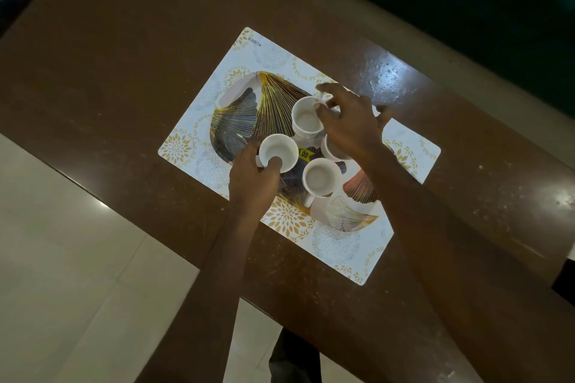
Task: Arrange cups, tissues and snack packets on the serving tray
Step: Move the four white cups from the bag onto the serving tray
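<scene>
An oval serving tray with gold and dark leaf patterns lies on a white placemat. Several white cups stand on it. My left hand grips the nearest-left cup, thumb inside its rim. My right hand holds the far cup at its rim and handle. A third cup stands free at the tray's near side. A fourth cup is mostly hidden under my right hand. No tissues or snack packets are in view.
The placemat lies on a dark brown table, whose near edge runs diagonally above a pale tiled floor. A bright light glare reflects on the tabletop beyond the tray.
</scene>
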